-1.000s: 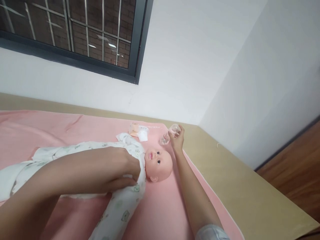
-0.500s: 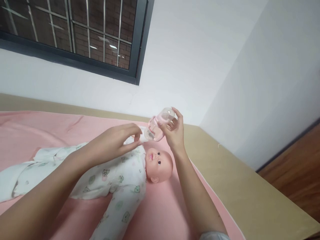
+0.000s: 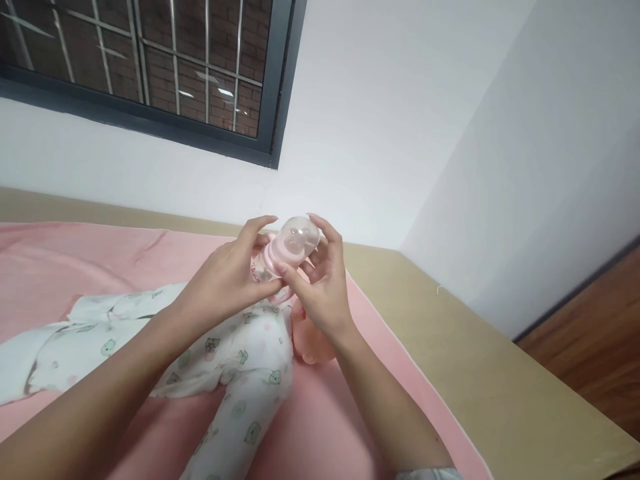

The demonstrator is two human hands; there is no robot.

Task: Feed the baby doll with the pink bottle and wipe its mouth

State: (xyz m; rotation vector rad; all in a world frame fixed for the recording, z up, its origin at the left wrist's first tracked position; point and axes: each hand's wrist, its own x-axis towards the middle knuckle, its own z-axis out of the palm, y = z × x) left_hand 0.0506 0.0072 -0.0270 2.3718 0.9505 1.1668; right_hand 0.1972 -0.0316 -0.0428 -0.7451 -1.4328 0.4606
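Two-handed grip around clear, pink-ringed bottle

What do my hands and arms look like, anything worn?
Your left hand and right hand are bare: no gloves, rings or watch visible. A pale, greyish sleeve edge shows on the right arm; none shows on the left.

We see a baby bottle near the middle of the frame, held aloft and tilted — its capped end toward the upper right, its body toward the lower left. We can make out a clear, rounded cap, a pale pink collar, red lettering on the transparent body and a pink handle — the rest is partly covered.
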